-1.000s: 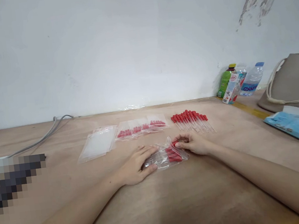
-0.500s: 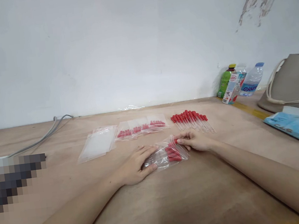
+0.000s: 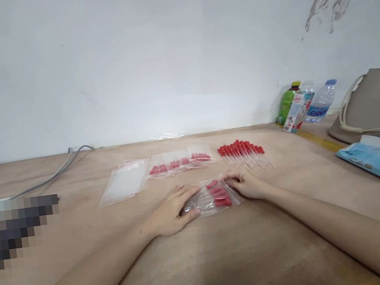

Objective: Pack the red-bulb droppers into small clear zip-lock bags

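Note:
A clear zip bag (image 3: 202, 204) lies in front of me with several red-bulbed droppers (image 3: 221, 196) inside, their bulbs at the bag's right end. My left hand (image 3: 176, 212) rests flat on the bag's left end, thumb and fingers spread apart. At the upper right corner, near the bag's mouth, my right hand (image 3: 245, 184) pinches the bag's edge; its fingertips are partly hidden. Just beyond it, a fanned pile of loose droppers (image 3: 242, 147) has red bulbs pointing away and thin clear stems towards me.
Filled bags (image 3: 178, 162) overlap in a row behind my hands, beside a stack of flat bags (image 3: 124, 183). At the right are a tissue pack (image 3: 372, 159), a grey-beige hat (image 3: 375, 101), a green bottle (image 3: 287, 105) and a water bottle (image 3: 323, 100). A cable (image 3: 55, 173) runs at left.
The last red bulb has gone further into the bag, away from my right fingertips. My right hand has turned slightly and now pinches the bag's upper edge. My left hand stays put.

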`<state>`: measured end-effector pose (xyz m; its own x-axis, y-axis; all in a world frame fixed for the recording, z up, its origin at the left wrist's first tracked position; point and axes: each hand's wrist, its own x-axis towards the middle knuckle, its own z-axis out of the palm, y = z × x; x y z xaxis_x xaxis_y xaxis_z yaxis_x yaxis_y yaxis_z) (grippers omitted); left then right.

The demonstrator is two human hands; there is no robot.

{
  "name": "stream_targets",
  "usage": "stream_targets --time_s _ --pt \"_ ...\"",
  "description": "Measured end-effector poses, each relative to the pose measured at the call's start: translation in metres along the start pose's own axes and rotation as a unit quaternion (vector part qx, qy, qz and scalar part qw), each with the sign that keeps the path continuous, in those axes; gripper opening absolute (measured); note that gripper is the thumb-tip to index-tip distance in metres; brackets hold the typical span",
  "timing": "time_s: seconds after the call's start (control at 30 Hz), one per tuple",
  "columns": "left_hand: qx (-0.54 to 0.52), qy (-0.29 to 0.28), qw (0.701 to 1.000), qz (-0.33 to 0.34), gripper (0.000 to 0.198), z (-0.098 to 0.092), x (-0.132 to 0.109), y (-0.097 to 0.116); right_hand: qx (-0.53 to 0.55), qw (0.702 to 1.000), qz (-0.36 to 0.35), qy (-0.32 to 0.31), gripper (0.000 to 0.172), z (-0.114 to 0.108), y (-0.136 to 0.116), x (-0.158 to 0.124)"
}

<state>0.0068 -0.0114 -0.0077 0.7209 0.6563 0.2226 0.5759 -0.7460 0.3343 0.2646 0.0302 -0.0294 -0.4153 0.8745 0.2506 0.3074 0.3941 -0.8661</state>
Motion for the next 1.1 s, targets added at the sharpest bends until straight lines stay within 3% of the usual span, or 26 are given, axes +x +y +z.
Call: stream_targets --time_s 0.17,0.37,0.47,0.57,0.63,0.77,0.9,1.1 --pt "0.015 -0.025 1.000 -0.007 0.048 0.000 0.000 -0.002 0.086 0.980 0.160 0.085 0.024 -0.003 -0.004 0.001" --pt "0.002 -0.030 1.000 -0.004 0.048 -0.001 0.000 -0.003 0.079 0.987 0.133 -0.044 0.027 0.009 -0.013 -0.004" --pt "-0.010 0.004 1.000 0.006 0.049 -0.001 -0.001 -0.001 0.120 0.981 0.147 -0.027 0.030 0.005 -0.018 -0.006" --pt "-0.008 0.055 0.998 -0.008 0.046 0.000 -0.001 0.000 0.176 0.969 0.174 -0.022 0.030 -0.014 -0.025 -0.004" --pt "0.005 0.081 0.996 -0.030 0.043 0.001 -0.001 -0.001 0.212 0.961 0.178 0.007 0.026 -0.033 -0.031 0.003" --pt "0.040 0.156 0.985 -0.066 0.037 0.004 0.000 -0.006 0.300 0.928 0.177 0.130 0.002 -0.056 -0.038 0.029" --pt "0.079 0.238 0.961 -0.119 0.029 0.006 0.002 -0.015 0.369 0.879 0.151 0.260 0.015 -0.038 -0.033 0.066" --pt "0.100 0.284 0.934 -0.194 0.024 0.007 0.000 -0.029 0.334 0.883 0.196 0.266 0.014 0.010 -0.015 0.100"
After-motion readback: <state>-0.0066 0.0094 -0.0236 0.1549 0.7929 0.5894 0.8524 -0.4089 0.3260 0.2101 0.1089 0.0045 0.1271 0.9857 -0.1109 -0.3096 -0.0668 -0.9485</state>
